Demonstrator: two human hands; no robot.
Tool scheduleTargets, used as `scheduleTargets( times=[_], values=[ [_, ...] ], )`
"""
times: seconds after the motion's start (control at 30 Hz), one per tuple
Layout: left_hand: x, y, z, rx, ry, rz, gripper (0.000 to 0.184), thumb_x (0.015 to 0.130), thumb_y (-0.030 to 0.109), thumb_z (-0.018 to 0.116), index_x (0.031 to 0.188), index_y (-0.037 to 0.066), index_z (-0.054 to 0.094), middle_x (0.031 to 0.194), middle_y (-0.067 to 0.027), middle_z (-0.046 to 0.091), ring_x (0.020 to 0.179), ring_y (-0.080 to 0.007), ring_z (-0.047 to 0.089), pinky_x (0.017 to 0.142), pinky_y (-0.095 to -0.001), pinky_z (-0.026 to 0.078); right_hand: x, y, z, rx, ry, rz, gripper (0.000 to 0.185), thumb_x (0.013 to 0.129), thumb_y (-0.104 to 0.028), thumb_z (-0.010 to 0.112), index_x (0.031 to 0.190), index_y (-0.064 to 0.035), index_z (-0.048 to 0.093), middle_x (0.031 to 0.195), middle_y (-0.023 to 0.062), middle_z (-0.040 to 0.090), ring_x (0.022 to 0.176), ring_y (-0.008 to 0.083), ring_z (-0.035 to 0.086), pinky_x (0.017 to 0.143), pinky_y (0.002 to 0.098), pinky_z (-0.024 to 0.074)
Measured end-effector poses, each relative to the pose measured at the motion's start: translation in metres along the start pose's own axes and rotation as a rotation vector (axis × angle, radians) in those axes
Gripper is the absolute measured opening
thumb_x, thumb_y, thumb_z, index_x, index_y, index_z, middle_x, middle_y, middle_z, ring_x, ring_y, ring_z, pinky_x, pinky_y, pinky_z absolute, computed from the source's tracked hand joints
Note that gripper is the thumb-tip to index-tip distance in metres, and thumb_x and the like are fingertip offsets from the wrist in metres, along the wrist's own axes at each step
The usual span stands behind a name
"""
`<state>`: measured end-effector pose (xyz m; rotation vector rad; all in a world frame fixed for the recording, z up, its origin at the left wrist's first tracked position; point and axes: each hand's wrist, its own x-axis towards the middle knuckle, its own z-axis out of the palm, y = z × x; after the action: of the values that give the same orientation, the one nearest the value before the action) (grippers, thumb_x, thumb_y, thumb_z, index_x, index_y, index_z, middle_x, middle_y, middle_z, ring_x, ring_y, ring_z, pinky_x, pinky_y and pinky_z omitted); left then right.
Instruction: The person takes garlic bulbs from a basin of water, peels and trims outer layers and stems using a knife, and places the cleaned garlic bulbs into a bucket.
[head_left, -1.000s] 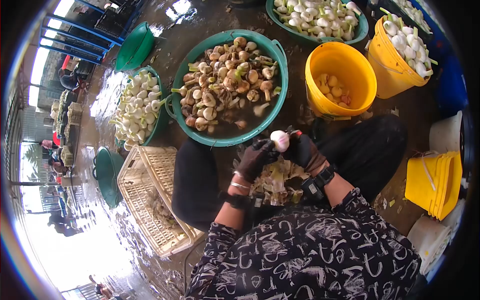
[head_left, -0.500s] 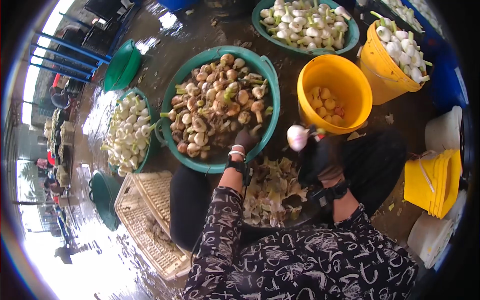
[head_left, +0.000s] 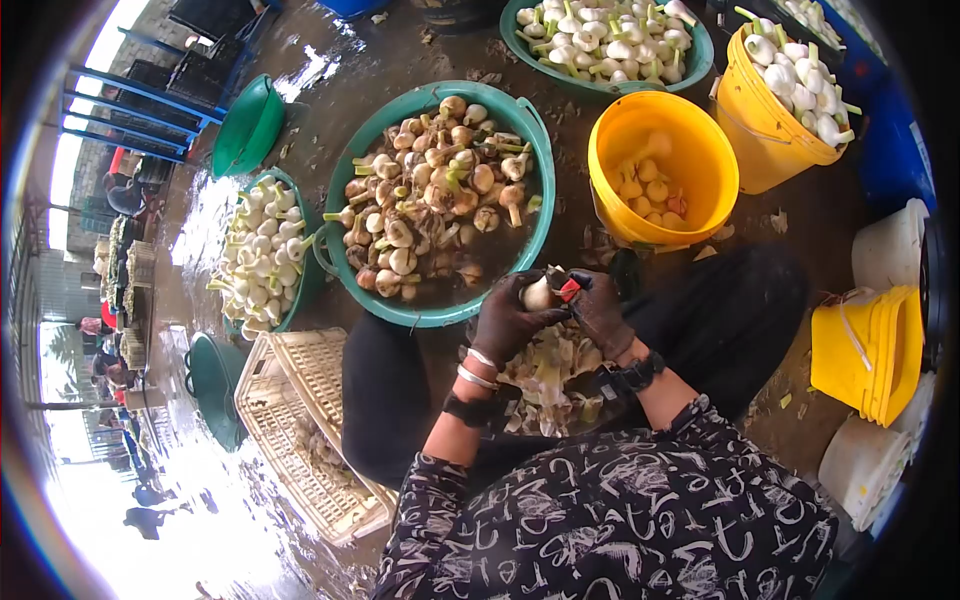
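My left hand [head_left: 508, 318], in a dark glove, has its fingers wrapped round a garlic bulb [head_left: 540, 294] in front of my lap. My right hand [head_left: 603, 312], gloved too, meets it from the other side, closed on a small red tool [head_left: 569, 290]; its working end is hard to make out. Just beyond both hands stands a green tub [head_left: 545, 190] of soiled, unpeeled garlic with stems. To its right, a yellow bucket [head_left: 720, 170] holds several cleaner bulbs, one of them blurred. Peeled skins [head_left: 550, 375] lie in a heap below my hands.
White garlic fills a green basin [head_left: 709, 65] at the back, another yellow bucket [head_left: 745, 150] at right, and a green tub [head_left: 300, 290] at left. A cream plastic crate [head_left: 300, 460] sits by my left leg. Stacked yellow containers [head_left: 860, 350] stand at far right. The floor is wet.
My left hand has come out of the tub with a garlic bulb and met my right hand. The white bulb at my right hand is gone from there; a blurred bulb now shows in the yellow bucket.
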<state>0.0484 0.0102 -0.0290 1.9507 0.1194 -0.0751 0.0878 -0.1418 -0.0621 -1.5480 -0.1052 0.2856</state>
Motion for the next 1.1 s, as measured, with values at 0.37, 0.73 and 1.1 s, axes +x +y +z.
scheduleTargets(
  times=[0.37,0.73,1.1],
  values=[
    [-0.042,-0.012,-0.004,-0.319,0.067,-0.108,0.047,0.066,0.015,0.08,0.104,-0.002,0.06,0.096,-0.0085,0.064,0.082,-0.011,0.059,0.074,-0.0261,0.05,-0.027,-0.015,-0.01,0.541,-0.352,0.31,0.025,0.091,-0.022,0.052,0.108,-0.0043,0.056,0.09,0.0044,0.063,0.073,0.0114,0.062,0.063,0.0256,0.0518],
    [-0.053,0.019,-0.019,0.644,0.204,0.394,0.052,0.066,0.025,0.075,0.113,0.008,0.059,0.109,-0.01,0.06,0.101,-0.0303,0.055,0.093,-0.0418,0.038,-0.031,0.003,-0.007,0.263,-0.582,0.194,0.024,0.091,-0.027,0.053,0.094,-0.0045,0.061,0.076,-0.0032,0.056,0.064,0.0056,0.05,0.058,0.0212,0.042],
    [-0.078,-0.035,0.011,0.258,0.291,0.114,0.014,0.078,0.013,0.063,0.089,0.005,0.06,0.079,-0.0141,0.058,0.076,-0.0337,0.056,0.069,-0.0386,0.045,-0.031,-0.023,-0.016,0.196,-0.585,0.294,0.034,0.086,-0.041,0.058,0.092,-0.0075,0.063,0.07,-0.0029,0.054,0.061,0.0052,0.048,0.054,0.0208,0.0391]
  ],
)
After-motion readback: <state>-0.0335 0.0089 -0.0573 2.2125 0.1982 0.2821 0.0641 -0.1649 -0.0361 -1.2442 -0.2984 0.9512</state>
